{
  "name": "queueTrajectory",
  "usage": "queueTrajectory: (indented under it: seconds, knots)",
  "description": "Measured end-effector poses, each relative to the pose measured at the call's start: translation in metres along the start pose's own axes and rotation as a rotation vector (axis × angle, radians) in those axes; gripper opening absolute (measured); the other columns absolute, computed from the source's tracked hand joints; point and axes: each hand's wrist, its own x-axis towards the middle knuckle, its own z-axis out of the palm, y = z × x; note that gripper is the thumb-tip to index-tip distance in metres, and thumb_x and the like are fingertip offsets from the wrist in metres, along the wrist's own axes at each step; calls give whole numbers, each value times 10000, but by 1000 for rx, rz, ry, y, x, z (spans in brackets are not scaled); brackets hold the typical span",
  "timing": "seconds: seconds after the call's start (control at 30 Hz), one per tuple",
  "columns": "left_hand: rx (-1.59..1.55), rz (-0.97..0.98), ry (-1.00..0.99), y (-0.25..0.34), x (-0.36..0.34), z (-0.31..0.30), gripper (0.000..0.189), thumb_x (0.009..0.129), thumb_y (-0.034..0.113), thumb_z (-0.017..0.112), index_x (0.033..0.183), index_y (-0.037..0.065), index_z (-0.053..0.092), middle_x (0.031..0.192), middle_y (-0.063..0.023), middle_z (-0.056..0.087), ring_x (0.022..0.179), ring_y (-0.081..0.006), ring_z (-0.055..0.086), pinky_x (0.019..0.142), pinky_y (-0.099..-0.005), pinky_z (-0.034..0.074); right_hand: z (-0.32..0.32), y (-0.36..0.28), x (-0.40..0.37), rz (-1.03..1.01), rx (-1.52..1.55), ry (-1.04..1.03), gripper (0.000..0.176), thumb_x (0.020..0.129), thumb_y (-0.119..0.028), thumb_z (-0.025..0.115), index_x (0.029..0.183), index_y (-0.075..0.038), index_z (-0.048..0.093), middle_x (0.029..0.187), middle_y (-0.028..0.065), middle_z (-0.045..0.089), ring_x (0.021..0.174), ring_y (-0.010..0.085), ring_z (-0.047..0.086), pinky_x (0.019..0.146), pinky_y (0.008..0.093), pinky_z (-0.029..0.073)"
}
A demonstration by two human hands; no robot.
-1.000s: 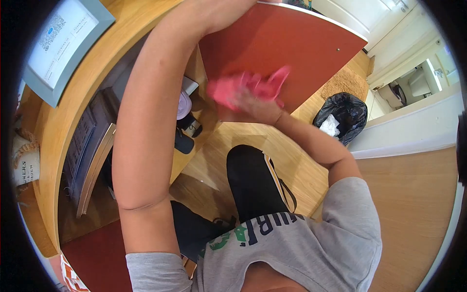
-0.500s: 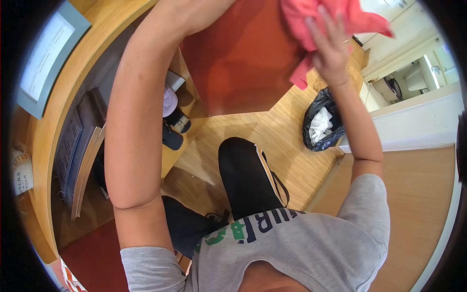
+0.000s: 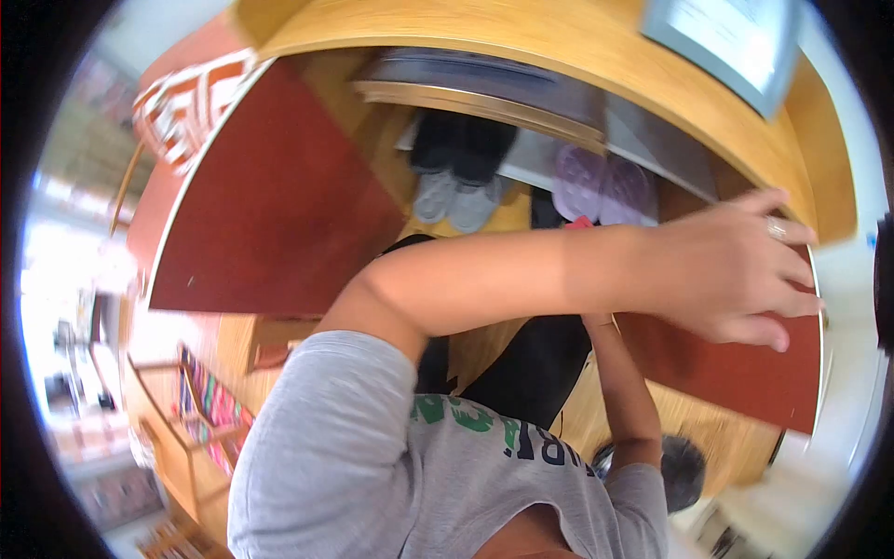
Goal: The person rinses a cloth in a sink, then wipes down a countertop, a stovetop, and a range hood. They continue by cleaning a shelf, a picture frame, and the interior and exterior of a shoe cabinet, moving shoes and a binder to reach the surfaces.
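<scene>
My left hand point(image 3: 754, 270) reaches across to the red cabinet door point(image 3: 726, 368) on the right. Its fingers are spread at the door's outer edge, with a ring on one finger. My right forearm point(image 3: 626, 387) rises from below, and my right hand is hidden behind my left forearm. A small piece of pink cloth point(image 3: 579, 224) shows just above that forearm. Inside the open cabinet are lilac shoes point(image 3: 626, 189), grey-toed shoes point(image 3: 466, 203) and flat boards point(image 3: 484, 104).
A second red door point(image 3: 270, 205) stands open at the left. A grey frame point(image 3: 722, 47) lies on the cabinet's wooden top point(image 3: 521, 28). A black bin bag point(image 3: 683, 473) sits on the floor at lower right. A wooden chair point(image 3: 177, 424) is at lower left.
The view has swung left, bringing in both doors and the cabinet interior. My left hand has come into view; my right hand and most of the pink cloth are now hidden.
</scene>
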Motion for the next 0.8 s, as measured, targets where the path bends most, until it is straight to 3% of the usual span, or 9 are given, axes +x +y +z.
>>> queueTrajectory:
  seconds: [0.1,0.13,0.2,0.3,0.4,0.57,0.67,0.73,0.8]
  knots:
    - [455,-170,-189,35,-38,-166,363,821,303,577,1090,60,595,956,-79,602,926,-264,568,843,-414,432,51,-31,34,36,755,-32,341,877,-43,457,1212,-14,515,1272,122,479,1151,206,462,1020,317,291]
    - [497,-184,-192,65,-46,-215,363,821,303,577,1090,60,595,956,-79,602,926,-264,568,843,-414,432,63,-78,47,197,548,-92,461,862,-11,430,1320,-15,379,1295,118,441,1152,197,456,990,285,328]
    - [938,-328,205,140,-53,-280,397,867,228,403,1173,-8,493,1109,-147,528,1063,-252,489,949,-404,349,92,-134,68,207,877,-176,451,845,52,387,1293,12,414,1292,141,455,1179,208,442,1004,298,299]
    - [1415,-441,644,202,-61,-335,459,891,157,257,1280,-59,372,1214,-203,485,1172,-274,418,1048,-402,231,129,-217,85,-129,845,-362,461,842,31,398,1303,26,390,1316,128,423,1206,204,411,1014,306,294]
    - [589,-890,996,216,-99,-345,514,954,323,286,1359,8,288,1324,-212,396,1260,-268,351,1062,-381,227,163,-287,98,-710,616,-301,474,841,-59,458,1309,-9,401,1342,193,376,1237,293,382,1027,331,277]
    - [532,-987,1030,203,-97,-315,635,930,426,341,1391,18,183,1392,-162,310,1271,-259,341,1057,-390,271,248,-336,58,-888,492,-271,487,833,-211,536,1295,-84,449,1378,221,297,1267,428,285,1021,544,198]
    - [585,-984,1024,210,-104,-302,595,939,370,334,1376,-14,208,1370,-148,343,1237,-243,389,1043,-383,296,289,-274,26,-909,548,-237,645,771,-270,605,1362,-191,359,1414,227,219,1303,397,234,996,615,128]
    - [499,-1036,1001,217,-104,-289,601,936,352,343,1375,-30,194,1360,-166,353,1211,-242,423,1041,-385,301,310,-205,-3,-786,352,-52,637,826,-284,563,1382,-128,294,1427,201,199,1304,365,229,1027,555,136]
    - [383,-1060,923,224,-104,-277,605,935,331,344,1370,-57,180,1363,-190,346,1210,-250,429,1042,-388,299,337,-136,-19,-280,812,-124,608,887,-327,482,1373,-37,261,1425,178,198,1295,331,243,1055,470,157]
